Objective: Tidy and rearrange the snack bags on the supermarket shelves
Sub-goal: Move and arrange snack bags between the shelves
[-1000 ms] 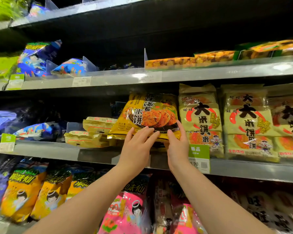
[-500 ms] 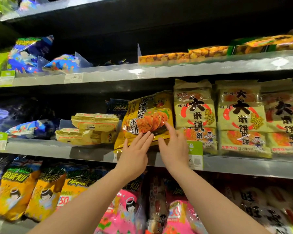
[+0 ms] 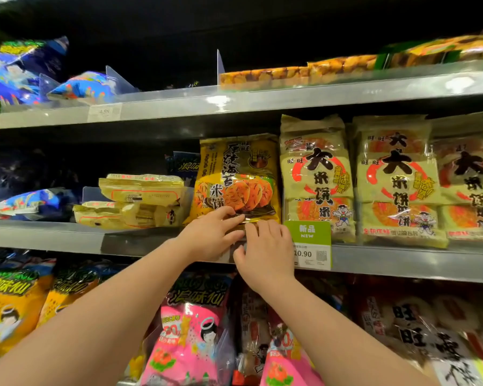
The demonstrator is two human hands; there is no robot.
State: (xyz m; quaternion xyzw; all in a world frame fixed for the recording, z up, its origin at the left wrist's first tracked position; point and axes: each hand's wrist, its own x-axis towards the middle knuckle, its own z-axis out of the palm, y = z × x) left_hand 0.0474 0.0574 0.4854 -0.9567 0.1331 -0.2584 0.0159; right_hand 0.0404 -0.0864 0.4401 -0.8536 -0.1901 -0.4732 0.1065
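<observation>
A yellow seaweed rice cracker bag (image 3: 236,174) stands upright on the middle shelf (image 3: 140,239), between flat pale yellow packs (image 3: 141,188) and tall rice cracker bags (image 3: 317,174). My left hand (image 3: 209,235) lies on the bag's bottom edge, fingers pressed over its lower front and thumb hidden. My right hand (image 3: 265,252) sits just below, at the shelf's front lip. Its fingers are slightly curled, and the fingertips touch the bag's bottom seam.
A green price tag (image 3: 308,243) hangs right of my right hand. More tall cracker bags (image 3: 399,179) fill the shelf's right side, and blue bags (image 3: 25,201) lie at the left. The shelf above carries orange packs (image 3: 290,72). Pink bags (image 3: 190,335) and orange bags (image 3: 11,307) stand below.
The yellow bag has gone from tilted and lifted to upright on the shelf, tight against the tall bags. Both hands have slid down to its bottom edge.
</observation>
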